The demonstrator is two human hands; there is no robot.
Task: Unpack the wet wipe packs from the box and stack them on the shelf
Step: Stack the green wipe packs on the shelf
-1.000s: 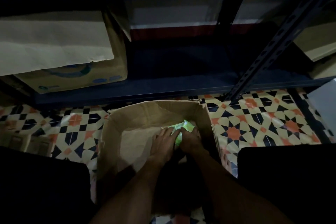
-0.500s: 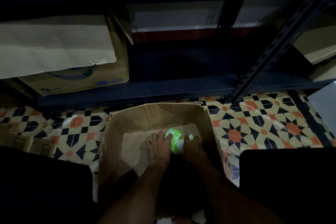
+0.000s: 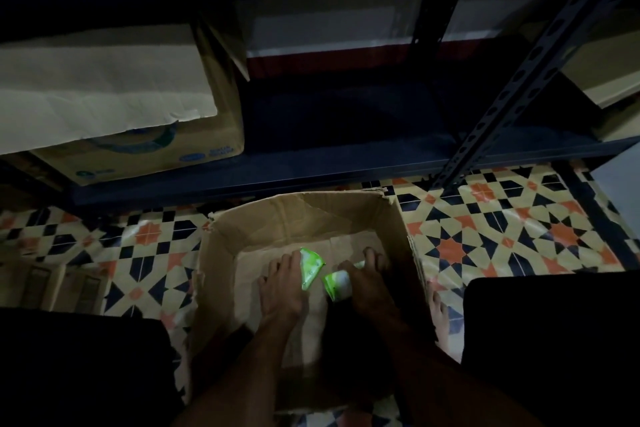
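Head view, dim light, looking down into one open cardboard box point(image 3: 225, 253) that stands on the patterned floor tiles point(image 3: 485, 236) just in front of the shelf point(image 3: 346, 166).

Count, hands: two, both inside the box, near its far right part, backs up.
- I see the left hand point(image 3: 282, 288) holding the first wet wipe pack point(image 3: 310, 267) at its left edge. The thumb side is on the pack and the other fingers fan out to the left over the box bottom.
- The right hand point(image 3: 369, 284) grips the second wet wipe pack point(image 3: 337, 286), with the thumb laid across its top.

Count, packs: two green packs in view, close beside each other with a narrow gap between them. Both are tilted and low in the box. A sliver of green also shows past the right thumb, and I cannot tell whether it belongs to the second pack or to another one. I see no other contents, only bare cardboard across the left of the box bottom.

Count, shelf: one dark metal level at floor height and one perforated upright post point(image 3: 519, 80) slanting across the right. One printed carton point(image 3: 138, 152) sits on the left of that level with its flap hanging forward. The middle of the level is too dark for me to read.

Count, other: one bare foot point(image 3: 438, 308) on the tiles, just right of the box wall.
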